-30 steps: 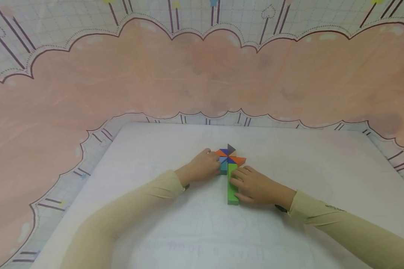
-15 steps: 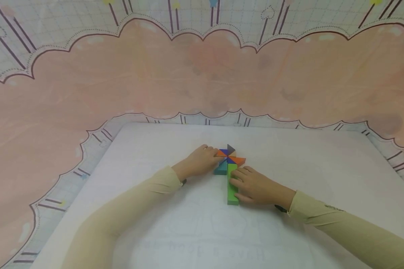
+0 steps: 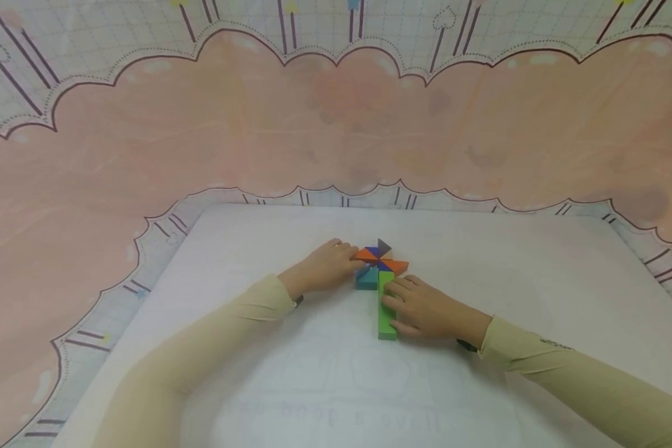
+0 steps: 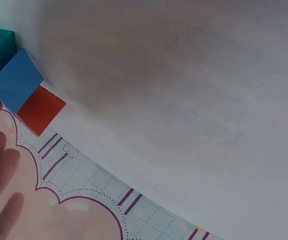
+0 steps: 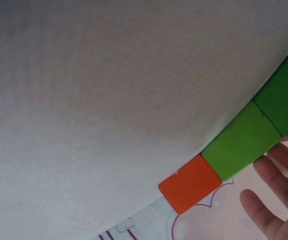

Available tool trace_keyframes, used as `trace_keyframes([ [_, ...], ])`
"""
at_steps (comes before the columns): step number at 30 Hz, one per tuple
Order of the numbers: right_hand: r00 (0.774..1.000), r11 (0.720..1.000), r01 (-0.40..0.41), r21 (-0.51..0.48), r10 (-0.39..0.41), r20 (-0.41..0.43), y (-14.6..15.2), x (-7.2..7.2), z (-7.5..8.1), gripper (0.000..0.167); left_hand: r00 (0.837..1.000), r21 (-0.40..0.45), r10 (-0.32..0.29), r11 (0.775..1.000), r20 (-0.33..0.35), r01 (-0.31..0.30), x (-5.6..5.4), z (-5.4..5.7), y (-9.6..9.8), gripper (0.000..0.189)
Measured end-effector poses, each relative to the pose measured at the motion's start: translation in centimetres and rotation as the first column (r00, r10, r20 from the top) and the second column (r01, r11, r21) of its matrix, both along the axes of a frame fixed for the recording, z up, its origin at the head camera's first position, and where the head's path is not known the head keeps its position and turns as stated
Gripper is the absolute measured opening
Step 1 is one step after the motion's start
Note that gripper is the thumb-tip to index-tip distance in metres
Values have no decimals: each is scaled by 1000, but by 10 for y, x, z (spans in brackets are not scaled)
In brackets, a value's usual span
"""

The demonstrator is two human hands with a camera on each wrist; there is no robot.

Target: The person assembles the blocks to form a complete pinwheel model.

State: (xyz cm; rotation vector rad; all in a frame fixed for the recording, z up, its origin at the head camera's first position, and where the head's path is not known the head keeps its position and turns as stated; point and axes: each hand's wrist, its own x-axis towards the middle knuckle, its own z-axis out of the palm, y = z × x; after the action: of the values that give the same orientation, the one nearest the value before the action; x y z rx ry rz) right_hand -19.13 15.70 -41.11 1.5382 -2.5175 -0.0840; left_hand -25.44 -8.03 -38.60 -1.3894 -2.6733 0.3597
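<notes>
In the head view, colored wedge blocks form a pinwheel on the white tabletop, with an orange triangle [image 3: 366,255] on its left and another orange piece [image 3: 397,266] on its right. A dark triangle [image 3: 383,247] points up at the far side. The teal block [image 3: 366,281] lies at the lower left, beside a long green block [image 3: 387,311] that runs toward the person. My left hand [image 3: 326,264] has its fingertips right at the left orange triangle; the left wrist view shows loose fingers beside the blocks. My right hand [image 3: 422,309] rests its fingers on the green block's right side.
The white tabletop [image 3: 481,249] extends around the blocks, with faint markings near the front. A patterned cloth [image 3: 313,137] with pink cloud shapes lies past its far and left edges.
My left hand has drawn back to the left and slightly away from the person, uncovering the teal block and more of the left orange triangle. The right hand stays on the green block.
</notes>
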Motion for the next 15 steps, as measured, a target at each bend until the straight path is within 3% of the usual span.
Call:
trace_keyframes([
  [8,1000,1000,0,12,0,0,0,0,1,37,986,26,-158,987,-54,160,-1,-4,0,25],
  [15,1000,1000,-7,9,7,-14,0,0,0,37,980,30,-177,983,-93,180,0,-7,5,22],
])
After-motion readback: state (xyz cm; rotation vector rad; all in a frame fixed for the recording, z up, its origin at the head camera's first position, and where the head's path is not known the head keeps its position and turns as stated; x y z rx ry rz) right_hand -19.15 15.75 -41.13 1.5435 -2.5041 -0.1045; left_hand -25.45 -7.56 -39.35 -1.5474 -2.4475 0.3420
